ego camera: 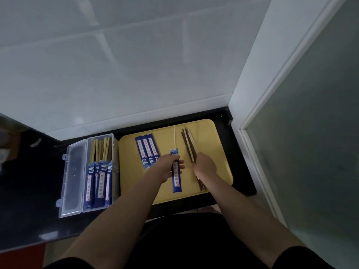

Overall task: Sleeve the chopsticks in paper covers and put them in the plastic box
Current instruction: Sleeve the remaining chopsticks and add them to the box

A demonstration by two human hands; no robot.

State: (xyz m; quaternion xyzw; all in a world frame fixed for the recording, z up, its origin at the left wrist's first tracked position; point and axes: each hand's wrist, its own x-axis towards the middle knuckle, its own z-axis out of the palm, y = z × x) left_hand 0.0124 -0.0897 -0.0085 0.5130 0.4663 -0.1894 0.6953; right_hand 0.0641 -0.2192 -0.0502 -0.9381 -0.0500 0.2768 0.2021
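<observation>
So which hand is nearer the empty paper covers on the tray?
Left. The left hand sits right beside the empty paper covers, gripping a sleeved pair; the right hand is farther right.

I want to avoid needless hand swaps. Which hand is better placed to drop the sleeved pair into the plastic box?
Left. The left hand already grips the sleeved chopsticks, and the plastic box lies on its side. The right hand rests on the loose chopsticks, farther away.
</observation>
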